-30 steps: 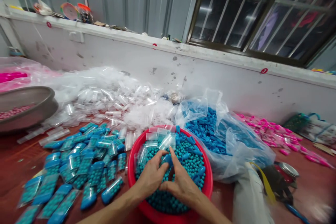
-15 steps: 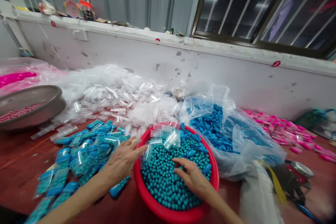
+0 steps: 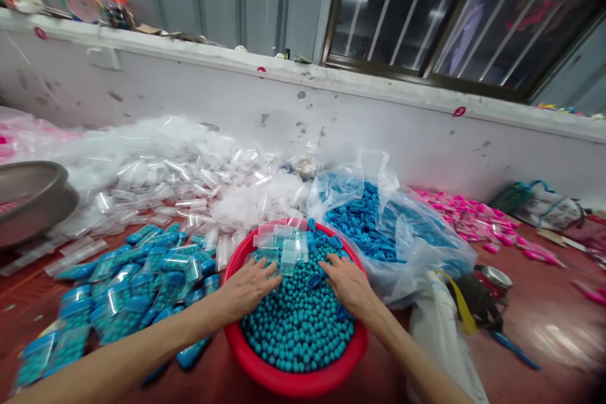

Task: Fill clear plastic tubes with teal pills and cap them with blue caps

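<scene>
Corrugated grey metal panels and a barred window across the back of the head view, above a stained white wall with a cluttered ledge. Below, a glossy red tabletop. At its front, a round red plastic basin, filled with small, smooth teal beads; on top of these, toward the far rim, flat glassy sleeves and rounded blue plastic caps. Left hand over the basin's left rim, unclenched, fingers extended toward the sleeves; right hand over the right side, relaxed, fingers apart and bent down beside the caps. Cannot tell about contact at either set of fingertips. To the left, bead-filled packs with blue ends, loosely piled; behind these, a crinkly heap of transparent tubes. Right of the basin, a filmy translucent bag around more blue caps; farther right, scattered bright pink pieces.
</scene>
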Motion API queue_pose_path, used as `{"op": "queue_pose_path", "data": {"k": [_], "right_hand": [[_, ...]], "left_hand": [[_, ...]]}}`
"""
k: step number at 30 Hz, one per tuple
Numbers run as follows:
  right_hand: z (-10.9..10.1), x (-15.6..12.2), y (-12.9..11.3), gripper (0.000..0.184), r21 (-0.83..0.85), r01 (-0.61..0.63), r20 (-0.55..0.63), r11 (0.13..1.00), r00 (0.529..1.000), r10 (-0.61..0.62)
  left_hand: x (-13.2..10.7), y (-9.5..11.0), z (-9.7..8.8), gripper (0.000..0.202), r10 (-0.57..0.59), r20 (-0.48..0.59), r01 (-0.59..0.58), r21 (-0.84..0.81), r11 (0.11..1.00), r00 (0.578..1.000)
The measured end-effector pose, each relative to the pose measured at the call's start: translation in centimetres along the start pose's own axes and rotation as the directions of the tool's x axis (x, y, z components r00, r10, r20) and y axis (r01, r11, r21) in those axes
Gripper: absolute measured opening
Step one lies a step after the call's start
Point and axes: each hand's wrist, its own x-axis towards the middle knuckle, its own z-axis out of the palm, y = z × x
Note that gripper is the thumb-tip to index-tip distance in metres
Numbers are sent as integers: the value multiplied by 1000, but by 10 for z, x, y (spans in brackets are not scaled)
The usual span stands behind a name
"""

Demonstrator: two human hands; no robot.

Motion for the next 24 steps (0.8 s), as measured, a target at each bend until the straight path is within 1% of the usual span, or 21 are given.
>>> {"op": "queue_pose_path", "data": {"k": [2, 6, 9, 10, 12, 14, 17, 21, 23, 24], "right_hand": [[5, 7, -7, 19, -79, 6, 24, 997, 1000, -4], [10, 11, -15, 12, -84, 9, -5, 996, 1000, -9], [9, 11, -19, 10, -70, 59, -13, 996, 998, -60], [9, 10, -20, 11, -63, 78, -11, 995, 997, -79], [6, 7, -21, 14, -55, 88, -13, 995, 996, -89], [2, 4, -19, 18, -54, 44, -29, 998, 999, -45], [0, 1, -15, 24, -43, -66, -47, 997, 997, 64], [11, 2, -19, 27, 5, -192, -27, 981, 981, 192], [19, 6, -24, 28, 54, -212, 0, 976, 977, 212], [23, 8, -26, 27, 88, -204, 18, 975, 979, 204]], "left_hand": [[6, 7, 2, 43, 11, -16, -11, -2, 1000, 1000], [16, 19, 7, 34, 15, -32, -16, -52, 999, 999], [24, 26, 9, 32, 7, -47, -11, -85, 996, 999], [27, 27, 8, 30, -16, -31, 13, -109, 994, 999], [35, 31, 5, 25, -99, 22, 101, -171, 980, 995], [42, 34, 0, 24, -182, 76, 195, -221, 956, 980], [45, 38, -4, 21, -265, 122, 287, -238, 928, 957], [44, 43, 0, 15, -362, 204, 406, -259, 876, 910], [49, 45, 5, 16, -412, 231, 465, -281, 839, 882], [53, 46, 8, 17, -436, 241, 494, -300, 816, 867]]}}
